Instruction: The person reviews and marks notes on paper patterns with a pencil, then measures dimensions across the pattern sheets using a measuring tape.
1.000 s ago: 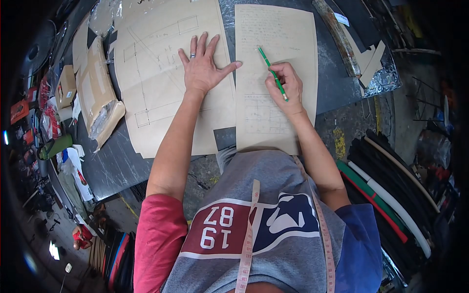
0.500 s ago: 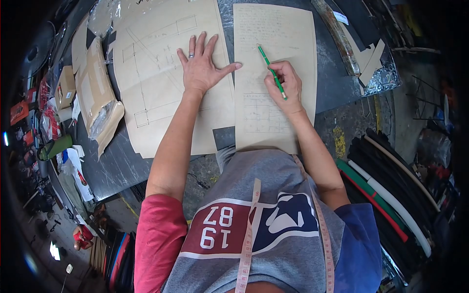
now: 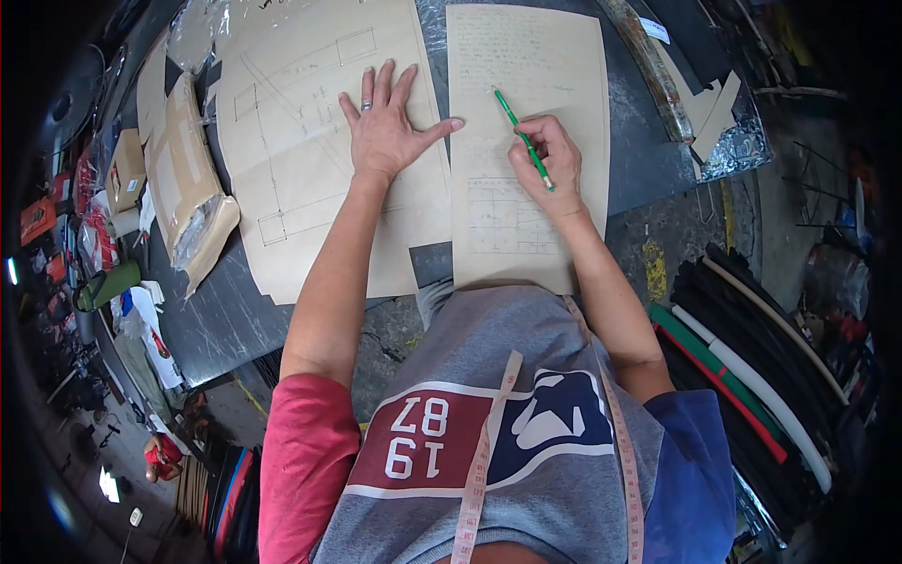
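My left hand (image 3: 386, 127) lies flat with spread fingers on a large brown paper sheet (image 3: 310, 183) that carries ruled lines and rectangles. Its thumb reaches to the left edge of a second brown sheet (image 3: 526, 141). On that second sheet, rows of small handwriting fill the top and a drawn grid sits lower down. My right hand (image 3: 550, 164) is closed around a green pencil (image 3: 522, 137), whose tip points up and left at the paper below the writing. A pink measuring tape (image 3: 482, 461) hangs around my neck, over the grey shirt.
Both sheets rest on a dark worktable (image 3: 648, 179). A taped cardboard package (image 3: 183, 169) lies at the left, and a worn bar (image 3: 648, 70) with dark material and paper scraps at the right. Fabric rolls (image 3: 752, 376) stand at lower right. Another person (image 3: 162, 458) is far off at lower left.
The pencil tip has shifted very slightly left on the sheet. The loose tape end on my chest has swung a little to the right. My left hand stays in place.
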The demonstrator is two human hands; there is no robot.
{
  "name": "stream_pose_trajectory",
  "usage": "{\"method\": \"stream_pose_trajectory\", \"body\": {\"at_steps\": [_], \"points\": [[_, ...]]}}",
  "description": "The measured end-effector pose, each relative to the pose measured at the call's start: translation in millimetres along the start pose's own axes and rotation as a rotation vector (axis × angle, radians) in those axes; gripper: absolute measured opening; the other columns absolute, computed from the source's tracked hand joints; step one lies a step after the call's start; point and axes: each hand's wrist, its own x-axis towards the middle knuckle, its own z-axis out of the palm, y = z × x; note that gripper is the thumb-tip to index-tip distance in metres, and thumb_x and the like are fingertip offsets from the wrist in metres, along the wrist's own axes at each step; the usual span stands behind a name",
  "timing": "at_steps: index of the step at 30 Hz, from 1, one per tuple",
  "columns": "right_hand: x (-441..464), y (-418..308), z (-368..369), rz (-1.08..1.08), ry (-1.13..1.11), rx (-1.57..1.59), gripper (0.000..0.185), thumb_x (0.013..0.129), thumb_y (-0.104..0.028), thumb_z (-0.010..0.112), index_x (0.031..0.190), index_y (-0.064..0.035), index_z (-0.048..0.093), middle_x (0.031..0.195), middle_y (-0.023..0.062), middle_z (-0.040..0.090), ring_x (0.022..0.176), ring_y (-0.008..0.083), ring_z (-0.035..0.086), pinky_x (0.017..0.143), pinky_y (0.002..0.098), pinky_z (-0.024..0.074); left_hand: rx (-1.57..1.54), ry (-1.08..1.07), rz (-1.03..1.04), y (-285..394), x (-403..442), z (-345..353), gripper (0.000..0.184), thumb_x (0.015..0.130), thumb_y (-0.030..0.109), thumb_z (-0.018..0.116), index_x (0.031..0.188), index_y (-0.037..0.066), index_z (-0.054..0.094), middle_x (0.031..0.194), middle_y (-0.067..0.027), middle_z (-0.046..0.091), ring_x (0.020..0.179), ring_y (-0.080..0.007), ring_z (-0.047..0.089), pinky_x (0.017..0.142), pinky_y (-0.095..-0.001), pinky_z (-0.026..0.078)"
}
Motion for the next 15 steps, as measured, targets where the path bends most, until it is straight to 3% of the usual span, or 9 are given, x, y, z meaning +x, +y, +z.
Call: {"method": "stream_pose_trajectory", "body": {"at_steps": [15], "points": [[2.6, -8.3, -1.8, 0.005, -0.083, -0.026, 0.021, 0.085, -0.002, 0.075, 0.105, -0.0045, 0.07, 0.084, 0.009, 0.066, 0.065, 0.0185, 0.062, 0.061, 0.0314, 0.052, -0.019, -0.012, -0.01, -0.2, 0.2, 0.7, 0.118, 0.069, 0.093, 0.066, 0.161, 0.023, 0.044, 0.172, -0.0097, 0.032, 0.162, -0.0322, 0.019, 0.126, -0.0708, 0.006]]}}
